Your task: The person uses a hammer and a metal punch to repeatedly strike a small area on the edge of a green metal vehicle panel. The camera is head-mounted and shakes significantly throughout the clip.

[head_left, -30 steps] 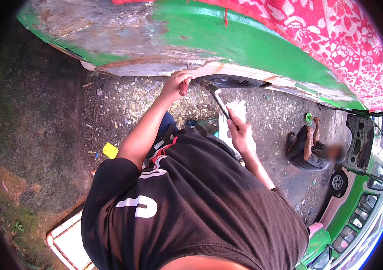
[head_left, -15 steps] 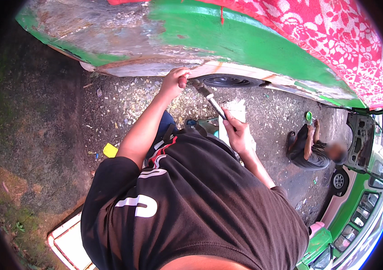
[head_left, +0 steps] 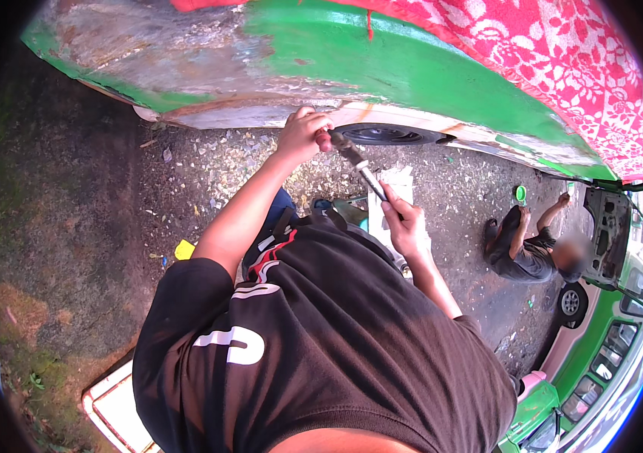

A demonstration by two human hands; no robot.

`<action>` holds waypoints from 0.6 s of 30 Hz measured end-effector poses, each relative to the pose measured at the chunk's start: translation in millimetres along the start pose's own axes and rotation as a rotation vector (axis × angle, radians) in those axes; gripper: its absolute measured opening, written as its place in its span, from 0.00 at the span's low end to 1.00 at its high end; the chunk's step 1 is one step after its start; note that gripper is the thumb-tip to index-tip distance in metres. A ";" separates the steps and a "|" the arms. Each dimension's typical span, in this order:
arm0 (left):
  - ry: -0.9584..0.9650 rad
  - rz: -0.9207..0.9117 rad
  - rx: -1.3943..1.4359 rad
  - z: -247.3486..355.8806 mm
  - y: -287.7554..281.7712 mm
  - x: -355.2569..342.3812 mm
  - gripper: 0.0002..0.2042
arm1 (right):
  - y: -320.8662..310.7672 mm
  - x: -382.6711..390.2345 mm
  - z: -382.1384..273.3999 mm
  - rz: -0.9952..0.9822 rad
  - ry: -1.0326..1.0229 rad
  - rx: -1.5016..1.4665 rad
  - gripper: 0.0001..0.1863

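In front of the vehicle's lower body panel (head_left: 261,115), my left hand (head_left: 299,140) is closed round a tool with a reddish rounded handle (head_left: 324,141). Only the butt of that handle shows; its working end is hidden by the hand. My right hand (head_left: 410,228) grips the dark lower part of a hammer (head_left: 368,179). The hammer slants up and left, its head close beside the handle butt; whether they touch I cannot tell. Green paint covers part of the panel, and the rest is scraped, rusty and whitish.
A dark wheel (head_left: 382,135) sits under the panel, and a red-and-white floral cloth (head_left: 533,68) drapes over the vehicle. Paint chips litter the ground (head_left: 216,155). At right another person (head_left: 522,253) crouches near a green container (head_left: 520,193), by a second green-and-white vehicle (head_left: 601,332).
My left hand and its tool have shifted slightly right, and the hammer head is now nearer the handle butt. The other person's arm has stretched toward the grey panel beside them.
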State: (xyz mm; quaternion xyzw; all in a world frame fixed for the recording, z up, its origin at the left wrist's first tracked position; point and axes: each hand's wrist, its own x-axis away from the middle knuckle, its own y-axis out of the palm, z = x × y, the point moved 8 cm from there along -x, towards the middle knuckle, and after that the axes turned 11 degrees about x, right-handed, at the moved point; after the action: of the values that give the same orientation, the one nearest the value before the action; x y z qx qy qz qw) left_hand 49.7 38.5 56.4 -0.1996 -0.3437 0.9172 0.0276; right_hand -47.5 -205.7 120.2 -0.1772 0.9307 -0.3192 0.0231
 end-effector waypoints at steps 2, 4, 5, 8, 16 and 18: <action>0.036 0.002 0.067 3.1 8.9 -9.6 0.08 | -3.8 2.3 15.6 0.126 -0.050 -0.022 0.21; 0.041 -0.096 0.135 5.4 20.9 -18.4 0.07 | -5.8 5.7 36.9 0.127 0.062 -0.036 0.21; -0.053 -0.204 0.132 2.9 32.0 -23.0 0.07 | -7.1 7.8 46.6 0.137 0.129 -0.076 0.21; 0.135 -0.287 0.140 17.7 50.8 -32.5 0.04 | -0.4 14.2 86.0 0.194 0.290 -0.290 0.23; 0.152 -0.501 0.054 9.3 87.2 -49.6 0.04 | 32.9 14.9 142.9 0.308 0.548 -0.875 0.26; 0.153 -0.538 -0.004 2.5 95.1 -48.0 0.07 | 43.6 16.4 145.6 0.320 0.606 -0.959 0.25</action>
State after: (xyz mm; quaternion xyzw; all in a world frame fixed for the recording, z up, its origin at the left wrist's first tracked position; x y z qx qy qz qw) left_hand 101.0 -44.5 13.7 -0.1700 -0.3831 0.8585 0.2955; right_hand -53.9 -264.7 -20.8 0.0740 0.9513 0.1086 -0.2788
